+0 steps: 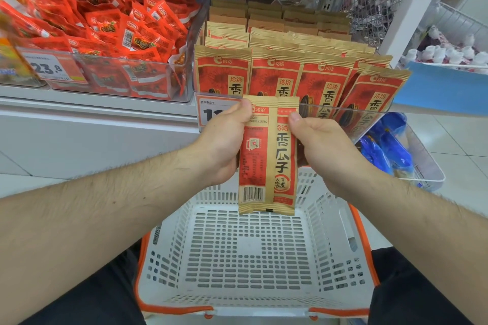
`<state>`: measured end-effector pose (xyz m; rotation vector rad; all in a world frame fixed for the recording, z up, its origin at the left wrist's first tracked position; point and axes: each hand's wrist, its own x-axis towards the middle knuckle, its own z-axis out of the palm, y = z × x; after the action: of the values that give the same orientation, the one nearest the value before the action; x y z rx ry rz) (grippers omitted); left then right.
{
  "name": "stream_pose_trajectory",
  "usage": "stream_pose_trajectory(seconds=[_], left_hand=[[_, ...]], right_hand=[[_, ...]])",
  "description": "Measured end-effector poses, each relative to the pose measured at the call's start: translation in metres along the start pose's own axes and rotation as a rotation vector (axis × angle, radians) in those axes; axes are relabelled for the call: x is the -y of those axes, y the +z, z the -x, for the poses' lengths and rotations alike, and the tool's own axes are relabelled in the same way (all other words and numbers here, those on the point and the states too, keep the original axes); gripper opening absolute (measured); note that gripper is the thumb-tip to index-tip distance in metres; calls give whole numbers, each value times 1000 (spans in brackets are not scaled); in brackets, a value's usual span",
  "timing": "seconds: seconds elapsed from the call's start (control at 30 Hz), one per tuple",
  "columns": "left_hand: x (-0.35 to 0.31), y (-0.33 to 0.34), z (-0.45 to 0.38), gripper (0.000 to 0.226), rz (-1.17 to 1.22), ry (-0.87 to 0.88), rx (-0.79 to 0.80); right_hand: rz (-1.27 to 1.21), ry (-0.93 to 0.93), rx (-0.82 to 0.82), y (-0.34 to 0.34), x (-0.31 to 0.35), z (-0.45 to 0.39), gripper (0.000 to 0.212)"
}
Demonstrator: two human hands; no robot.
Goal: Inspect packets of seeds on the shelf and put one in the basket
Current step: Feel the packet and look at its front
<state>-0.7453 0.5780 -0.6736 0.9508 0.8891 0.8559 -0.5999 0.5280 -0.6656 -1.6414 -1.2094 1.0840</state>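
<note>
I hold one tan and red seed packet upright in front of me, its back with the barcode toward the camera. My left hand grips its left edge with the thumb on top. My right hand grips its right edge the same way. The packet hangs just above the far rim of a white plastic basket with orange trim, which holds nothing. More seed packets of the same kind stand in rows on the shelf behind, held back by a clear rail.
A clear bin of red snack packets with a 23.8 price tag sits on the shelf at left. A wire basket with blue packs hangs at right, another wire bin above it. White floor tiles lie right.
</note>
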Motion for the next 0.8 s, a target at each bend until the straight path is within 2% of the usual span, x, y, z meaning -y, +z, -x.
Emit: stream_pose_trajectory(seconds=[0.23,0.47,0.67,0.8], left_hand=[[-1,-1,1,41,48,-94,-87],[-1,-1,1,45,52,-215,-180],[0,-2,-3,46,67,-275,-248],[4,-4,-6,45,60,-295,-265]], right_hand=[[99,32,137,-4,4,1,55],[191,2,189,-3,4,6,48],[243,31,408,-11,10,13,34],[251,12,421,-10,6,12,31]])
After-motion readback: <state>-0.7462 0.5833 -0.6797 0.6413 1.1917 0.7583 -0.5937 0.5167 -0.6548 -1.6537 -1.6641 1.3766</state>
